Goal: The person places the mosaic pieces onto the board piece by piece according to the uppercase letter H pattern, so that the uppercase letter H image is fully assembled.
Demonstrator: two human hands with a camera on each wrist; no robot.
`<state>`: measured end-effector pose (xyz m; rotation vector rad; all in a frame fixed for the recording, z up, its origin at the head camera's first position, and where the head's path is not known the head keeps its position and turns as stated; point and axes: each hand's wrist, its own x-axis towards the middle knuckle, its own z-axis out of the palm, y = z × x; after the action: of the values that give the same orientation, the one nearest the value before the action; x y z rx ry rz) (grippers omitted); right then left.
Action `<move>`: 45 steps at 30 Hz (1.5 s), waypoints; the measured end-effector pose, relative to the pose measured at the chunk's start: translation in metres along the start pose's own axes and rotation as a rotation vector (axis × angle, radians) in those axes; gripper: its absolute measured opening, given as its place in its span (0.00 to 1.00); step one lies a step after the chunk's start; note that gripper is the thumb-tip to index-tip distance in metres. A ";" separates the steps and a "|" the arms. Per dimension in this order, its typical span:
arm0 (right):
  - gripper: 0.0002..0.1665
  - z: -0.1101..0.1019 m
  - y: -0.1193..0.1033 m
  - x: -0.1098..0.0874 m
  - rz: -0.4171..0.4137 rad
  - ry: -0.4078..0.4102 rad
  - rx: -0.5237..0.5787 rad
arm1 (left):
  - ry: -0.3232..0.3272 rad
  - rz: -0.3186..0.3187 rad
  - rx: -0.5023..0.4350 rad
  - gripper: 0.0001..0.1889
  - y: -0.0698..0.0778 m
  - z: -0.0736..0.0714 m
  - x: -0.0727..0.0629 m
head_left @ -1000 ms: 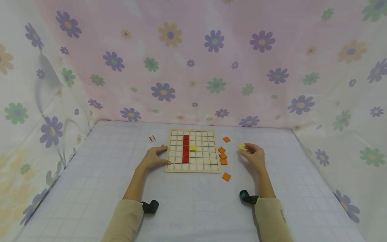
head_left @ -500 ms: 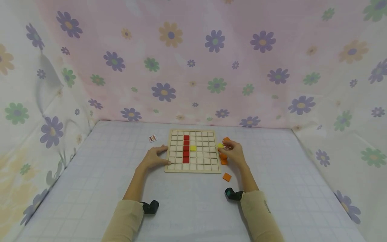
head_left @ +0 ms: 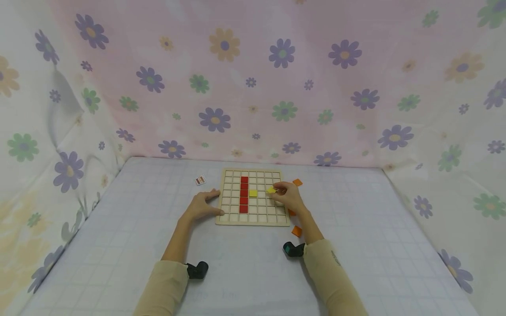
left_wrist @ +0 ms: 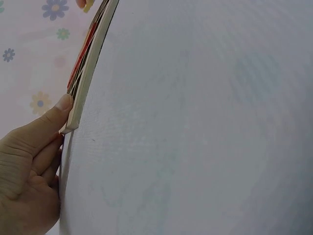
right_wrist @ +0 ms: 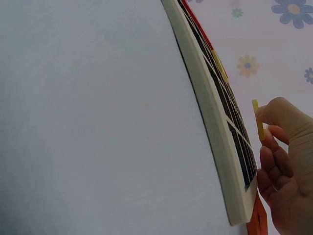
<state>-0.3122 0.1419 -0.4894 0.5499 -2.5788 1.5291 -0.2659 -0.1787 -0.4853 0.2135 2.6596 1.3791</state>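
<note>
A wooden grid board [head_left: 253, 222] lies on the table with a column of red square tiles [head_left: 243, 193] set in it. One yellow tile [head_left: 253, 193] sits beside that column. My left hand [head_left: 200, 206] rests at the board's left side, index finger and thumb spread apart and touching the edge; the left wrist view has the thumb [left_wrist: 59, 106] on the edge near a corner. Over the right part of the board, my right hand [head_left: 288, 196] pinches another yellow tile [right_wrist: 258, 120] between thumb and fingers. In the right wrist view that tile is held above the grid.
Orange tiles [head_left: 297, 231] lie along the board's right side, some hidden under the right hand and wrist. A small printed card [head_left: 200, 180] lies beyond the left hand. Flowered cloth [head_left: 253, 131] hangs behind the table [head_left: 158, 175].
My right hand has moved left with the yellow tile, from right of the orange tiles, past them, to over the board. The left hand has stayed at the board's edge.
</note>
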 end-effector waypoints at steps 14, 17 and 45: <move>0.18 0.018 -0.008 0.013 -0.041 -0.137 -0.018 | 0.008 -0.003 -0.012 0.42 0.001 -0.003 0.000; 0.17 0.019 -0.010 0.014 -0.043 -0.169 -0.017 | 0.009 -0.006 -0.014 0.41 0.002 -0.003 0.000; 0.13 0.020 -0.009 0.004 -0.149 -0.148 -0.174 | 0.008 -0.011 -0.027 0.41 0.002 0.001 -0.001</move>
<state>-0.3110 0.1195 -0.4905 0.8417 -2.6740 1.2473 -0.2650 -0.1772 -0.4846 0.1907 2.6431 1.4141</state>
